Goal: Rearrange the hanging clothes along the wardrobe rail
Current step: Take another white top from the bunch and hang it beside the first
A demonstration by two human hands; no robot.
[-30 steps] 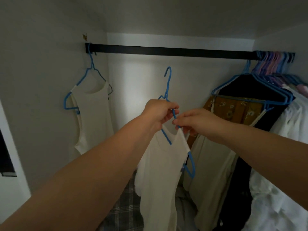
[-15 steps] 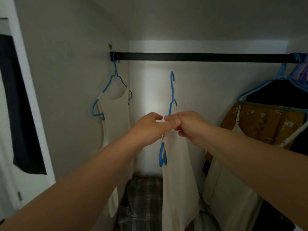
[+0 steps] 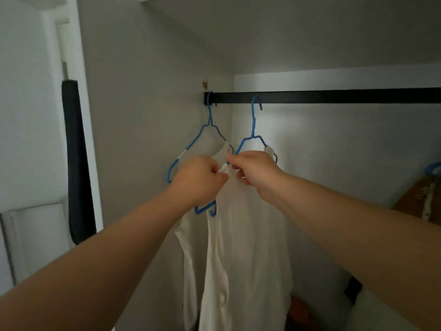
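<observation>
A black rail [image 3: 334, 96] crosses a white, dim wardrobe niche under a sloped ceiling. Two blue hangers hook on its left end: hanger one [image 3: 191, 144] against the side wall, hanger two [image 3: 253, 130] just beside it, each carrying a cream top [image 3: 245, 247]. The left hand [image 3: 199, 179] and right hand [image 3: 255, 169] meet at the near top's strap [image 3: 224, 167], both pinching it. A dark cloth [image 3: 76, 163] hangs by the door frame; a brown garment [image 3: 420, 201] shows far right

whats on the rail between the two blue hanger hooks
Nothing: in the head view the black rail is bare between the left hanger hook and the second hanger hook.
</observation>
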